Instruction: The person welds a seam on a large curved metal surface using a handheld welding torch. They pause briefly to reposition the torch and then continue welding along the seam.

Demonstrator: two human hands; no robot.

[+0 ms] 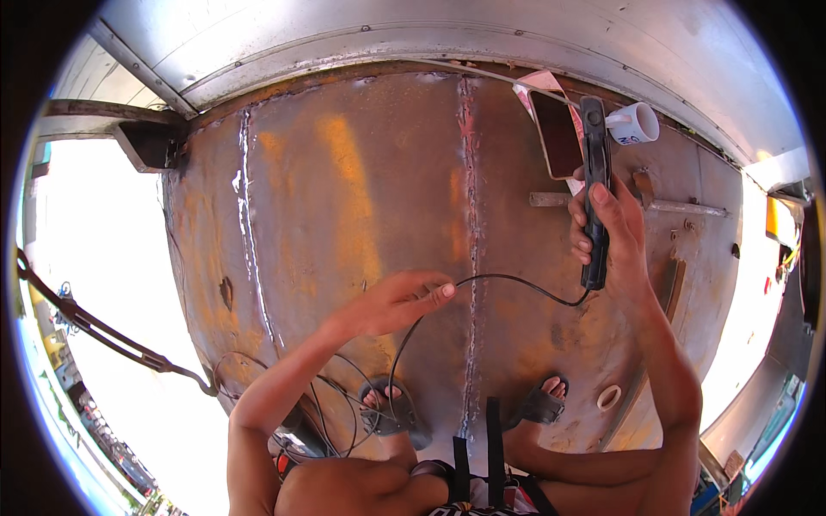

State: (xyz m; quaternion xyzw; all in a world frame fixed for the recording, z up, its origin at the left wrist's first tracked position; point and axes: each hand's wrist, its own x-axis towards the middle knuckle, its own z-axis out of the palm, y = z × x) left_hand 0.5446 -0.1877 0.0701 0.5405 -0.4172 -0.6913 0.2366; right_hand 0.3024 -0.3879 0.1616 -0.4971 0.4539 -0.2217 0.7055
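My right hand [609, 219] is wrapped round a black welding electrode holder [594, 163], held upright at the right of the rusty metal plate. A thin grey rod [508, 77] runs leftward from the holder's head. From its lower end a black cable [525, 279] curves left to my left hand [400, 303]. There the thumb and fingers close on the cable, which hangs on down toward my feet. Beside the holder's head stands a white mug [633, 124]. Left of it lies a dark-screened phone [557, 133] on pink-and-white paper [527, 89].
The rusty plate [413, 189] has weld seams across it. A metal wall [413, 34] closes the far side. Coiled cable [344, 404] lies by my left sandalled foot. A metal bar [688, 207], an angle piece [645, 370] and a ring [608, 397] lie at right. A turnbuckle [103, 327] hangs at left.
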